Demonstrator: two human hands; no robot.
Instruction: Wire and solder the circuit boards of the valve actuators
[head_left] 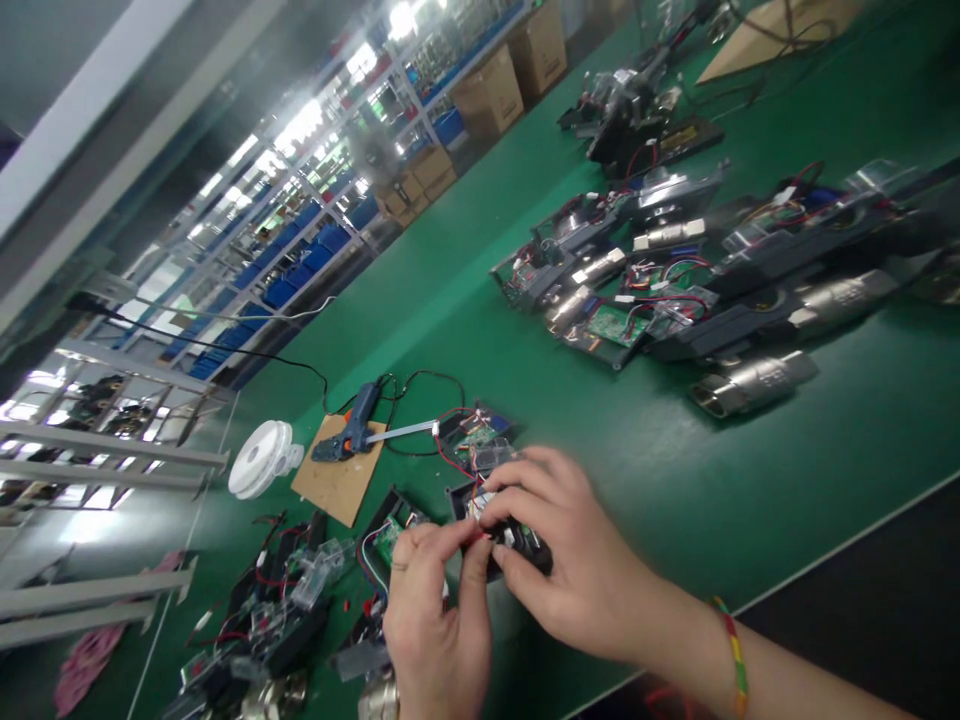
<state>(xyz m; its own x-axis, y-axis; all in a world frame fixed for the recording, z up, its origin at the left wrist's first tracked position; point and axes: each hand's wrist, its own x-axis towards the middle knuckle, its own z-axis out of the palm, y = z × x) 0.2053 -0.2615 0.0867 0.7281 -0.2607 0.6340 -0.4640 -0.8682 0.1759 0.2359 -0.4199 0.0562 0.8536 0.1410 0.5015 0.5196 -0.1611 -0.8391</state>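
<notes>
A small black plastic housing with wires and parts inside lies on the green bench under both of my hands. My left hand has its thumb and forefinger pinched over the housing, on what looks like a thin red wire. My right hand curls over the housing from the right, its fingertips and thumb against it. Just beyond, joined by red wires, is an opened cover with a green circuit board. My fingers hide part of the housing's inside.
A glue gun rests on a cardboard piece, beside a white spool. More opened assemblies with metal valve bodies lie at the right; others lie at the lower left. A black cable crosses the bench.
</notes>
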